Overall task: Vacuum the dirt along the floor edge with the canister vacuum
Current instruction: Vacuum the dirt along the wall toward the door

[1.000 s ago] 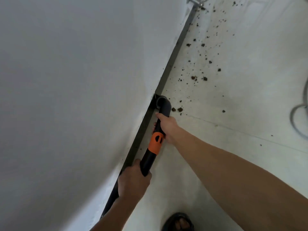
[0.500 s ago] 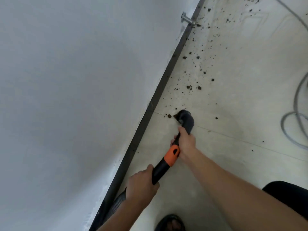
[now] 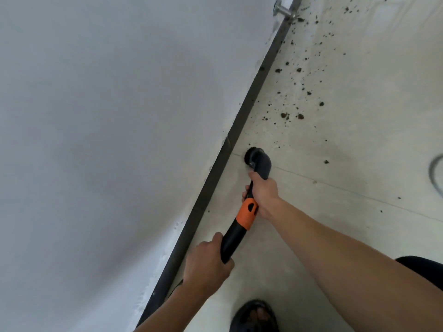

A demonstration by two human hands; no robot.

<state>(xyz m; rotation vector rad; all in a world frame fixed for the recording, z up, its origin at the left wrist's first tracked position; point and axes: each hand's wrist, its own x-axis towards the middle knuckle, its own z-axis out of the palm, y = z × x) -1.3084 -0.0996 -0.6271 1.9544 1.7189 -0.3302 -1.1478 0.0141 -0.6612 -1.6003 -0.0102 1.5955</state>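
Observation:
A black vacuum wand (image 3: 231,243) with an orange collar (image 3: 247,215) runs up the middle of the head view. Its round black nozzle (image 3: 257,159) sits on the pale floor, a short way right of the dark baseboard (image 3: 215,171). My right hand (image 3: 263,190) grips the wand just behind the nozzle. My left hand (image 3: 206,262) grips the wand lower down, below the collar. Brown dirt crumbs (image 3: 292,116) lie scattered on the floor beyond the nozzle, along the baseboard. The canister is out of sight.
A white wall (image 3: 107,140) fills the left side. A metal door stop (image 3: 282,10) sticks out of the wall near the top. A grey cord (image 3: 435,173) loops at the right edge. My foot in a dark sandal (image 3: 254,317) stands at the bottom.
The nozzle left the baseboard, swung right over two crumbs, and now sits slightly back toward the wall. Those crumbs are gone. Both hands kept their grip.

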